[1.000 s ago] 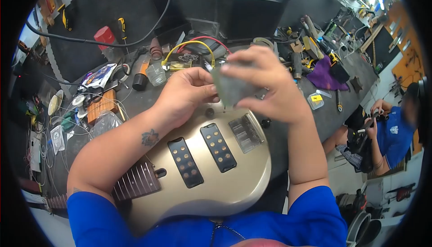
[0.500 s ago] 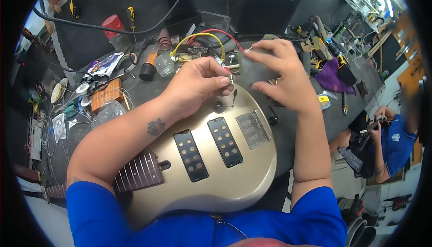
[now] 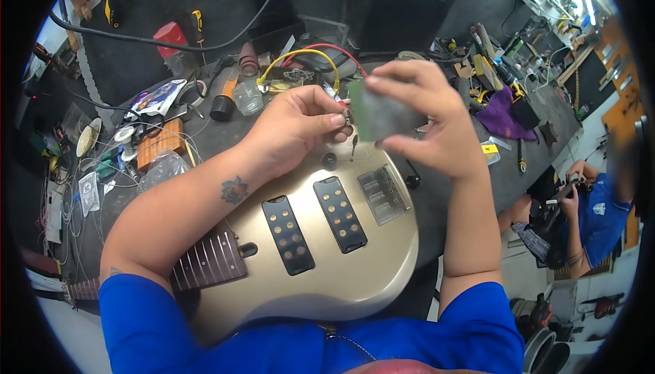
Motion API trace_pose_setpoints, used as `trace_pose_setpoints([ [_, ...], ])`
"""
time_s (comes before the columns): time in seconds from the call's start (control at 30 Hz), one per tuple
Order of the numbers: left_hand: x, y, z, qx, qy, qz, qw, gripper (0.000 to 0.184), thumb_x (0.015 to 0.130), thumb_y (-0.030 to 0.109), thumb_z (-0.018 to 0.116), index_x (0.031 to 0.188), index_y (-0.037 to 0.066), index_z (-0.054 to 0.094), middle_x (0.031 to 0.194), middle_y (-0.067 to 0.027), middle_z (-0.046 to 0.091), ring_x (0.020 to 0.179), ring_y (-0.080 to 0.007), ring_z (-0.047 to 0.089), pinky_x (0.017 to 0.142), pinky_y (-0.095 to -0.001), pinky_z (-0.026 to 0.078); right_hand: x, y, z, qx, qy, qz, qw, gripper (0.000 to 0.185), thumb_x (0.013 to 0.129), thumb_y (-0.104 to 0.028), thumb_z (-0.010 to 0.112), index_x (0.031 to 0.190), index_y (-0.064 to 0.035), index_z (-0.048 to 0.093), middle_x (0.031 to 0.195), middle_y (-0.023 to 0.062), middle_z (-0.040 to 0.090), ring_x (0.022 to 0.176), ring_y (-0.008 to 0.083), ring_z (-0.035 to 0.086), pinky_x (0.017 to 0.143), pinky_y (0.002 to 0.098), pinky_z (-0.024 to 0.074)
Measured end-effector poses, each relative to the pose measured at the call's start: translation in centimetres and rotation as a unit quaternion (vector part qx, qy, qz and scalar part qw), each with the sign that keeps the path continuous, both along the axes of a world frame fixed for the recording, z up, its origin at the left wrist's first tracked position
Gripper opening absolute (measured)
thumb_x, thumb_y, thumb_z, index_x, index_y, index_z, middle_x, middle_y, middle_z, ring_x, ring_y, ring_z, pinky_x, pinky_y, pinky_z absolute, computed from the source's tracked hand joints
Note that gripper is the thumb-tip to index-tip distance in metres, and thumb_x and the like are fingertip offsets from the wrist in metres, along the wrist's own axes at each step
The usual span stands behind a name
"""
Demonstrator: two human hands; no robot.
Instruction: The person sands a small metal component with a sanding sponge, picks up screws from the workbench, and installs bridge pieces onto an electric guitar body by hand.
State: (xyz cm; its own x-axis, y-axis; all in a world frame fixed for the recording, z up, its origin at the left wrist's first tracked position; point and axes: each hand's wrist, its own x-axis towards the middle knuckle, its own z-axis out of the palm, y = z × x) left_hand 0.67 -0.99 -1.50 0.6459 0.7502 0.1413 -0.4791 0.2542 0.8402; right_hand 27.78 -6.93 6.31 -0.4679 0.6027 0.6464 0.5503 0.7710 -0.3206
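Observation:
My left hand [image 3: 310, 118] pinches a small shiny metal part [image 3: 347, 117] between thumb and fingertips, above the upper edge of a gold electric bass guitar [image 3: 368, 265]. The exact kind of metal part is too small to tell. My right hand [image 3: 430, 115] grips a flat grey-and-green pad [image 3: 392, 116], blurred by motion, between thumb and fingers. Its green edge faces the metal part; whether they touch I cannot tell. Below my hands, the guitar carries two black pickups [image 3: 340, 214] and a metal bridge [image 3: 384, 197]. A black knob [image 3: 329, 162] sits near its upper edge.
A black amplifier [image 3: 402, 16] stands at the back. Yellow and red clip leads [image 3: 300, 52] arch behind my hands. Left lie a wooden block [image 3: 162, 143], loose wires and a plastic bag. A purple cloth [image 3: 506, 115] lies right. Another person [image 3: 593, 210] sits at far right.
The pad in my right hand has swung so its green edge shows, and it has shifted slightly left and down. My left hand keeps its pinch on the metal part, nearly still.

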Motion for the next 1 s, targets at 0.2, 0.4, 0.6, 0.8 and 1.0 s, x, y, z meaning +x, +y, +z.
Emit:
trace_pose_setpoints([
  [0.2, -0.1, 0.0, 0.1, 0.002, -0.007, -0.015, 1.0, 0.009, 0.104, -0.002, 0.078, 0.11, 0.002, 0.074, 0.111, -0.0134, 0.08, 0.099, -0.0242, 0.077, 0.09, -0.0379, 0.063, 0.6, 1.0, -0.9, 0.043, -0.026, -0.101, 0.994, 0.078, 0.066, -0.012, 0.097, 0.142, -0.0171, 0.081, 0.142, 0.0076, 0.072, 0.135, 0.0327, 0.061, 0.117, 0.047, 0.0496],
  [0.4, -0.2, 0.1, 0.1, 0.001, -0.012, -0.021, 1.0, 0.009, 0.104, -0.001, 0.078, 0.111, 0.003, 0.073, 0.11, -0.0138, 0.08, 0.099, -0.0239, 0.077, 0.089, -0.0373, 0.062, -0.1, 0.4, -0.5, 0.008, -0.008, 0.016, 1.0, 0.077, 0.068, -0.012, 0.096, 0.143, -0.016, 0.08, 0.142, 0.0101, 0.071, 0.136, 0.034, 0.061, 0.119, 0.0482, 0.0482],
  [0.6, -0.1, 0.1, 0.1, -0.003, -0.001, -0.013, 1.0, 0.012, 0.104, 0.001, 0.079, 0.114, 0.002, 0.074, 0.109, -0.0121, 0.08, 0.101, -0.0246, 0.077, 0.092, -0.0379, 0.063, 3.5, 2.5, -1.4, 0.007, -0.01, -0.146, 0.989, 0.077, 0.071, -0.019, 0.097, 0.145, -0.016, 0.079, 0.146, 0.0089, 0.071, 0.139, 0.033, 0.06, 0.121, 0.0461, 0.0475],
  [0.8, 0.0, -0.2, 1.7, -0.036, -0.002, -0.006, 0.999, 0.023, 0.105, 0.003, 0.077, 0.128, 0.002, 0.074, 0.114, -0.0111, 0.079, 0.105, -0.0233, 0.077, 0.094, -0.0368, 0.063, 7.0, 6.0, -4.6, 0.001, -0.022, -0.218, 0.976, 0.072, 0.076, -0.029, 0.099, 0.144, -0.0184, 0.079, 0.141, 0.0091, 0.073, 0.133, 0.0341, 0.06, 0.118, 0.0471, 0.0498],
  [1.0, -0.6, -1.4, 4.8, -0.03, -0.056, -0.083, 0.995, 0.025, 0.105, 0.001, 0.074, 0.129, 0.006, 0.075, 0.121, -0.0135, 0.079, 0.107, -0.0234, 0.08, 0.097, -0.0364, 0.067, 7.2, 7.0, -5.8, -0.052, -0.022, -0.236, 0.97, 0.077, 0.075, -0.029, 0.099, 0.147, -0.0155, 0.077, 0.145, 0.011, 0.07, 0.137, 0.036, 0.06, 0.121, 0.0473, 0.0471],
])
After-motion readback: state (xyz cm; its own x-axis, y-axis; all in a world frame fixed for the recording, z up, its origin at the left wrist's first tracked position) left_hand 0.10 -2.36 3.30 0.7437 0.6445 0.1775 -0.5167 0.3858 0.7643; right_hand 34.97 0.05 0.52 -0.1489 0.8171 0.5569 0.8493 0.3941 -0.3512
